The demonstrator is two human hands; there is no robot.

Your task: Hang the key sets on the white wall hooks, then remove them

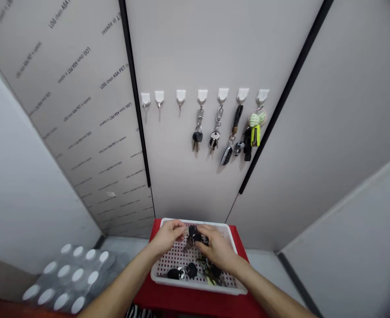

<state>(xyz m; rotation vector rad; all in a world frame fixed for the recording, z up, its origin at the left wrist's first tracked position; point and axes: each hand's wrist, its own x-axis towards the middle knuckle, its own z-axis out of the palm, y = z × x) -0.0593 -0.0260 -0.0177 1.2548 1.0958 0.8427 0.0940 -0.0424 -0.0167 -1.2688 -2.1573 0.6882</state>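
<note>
A bunch of keys with black heads is held over the white plastic basket. My right hand grips it from the right, thumb below and fingers above. Pinched at its left side, my left hand seems to hold a small pale ring or clip, partly hidden by the fingertips. Inside the basket, another bunch of keys with black heads lies at the front. More keys, with a yellow-green piece, lie below my right hand and are partly covered by it.
Several white hooks line the wall ahead. Keys, more keys, a car key on a braided strap and a yellow-green key fob hang at the right. Capped bottles stand lower left; red cloth lies under the basket.
</note>
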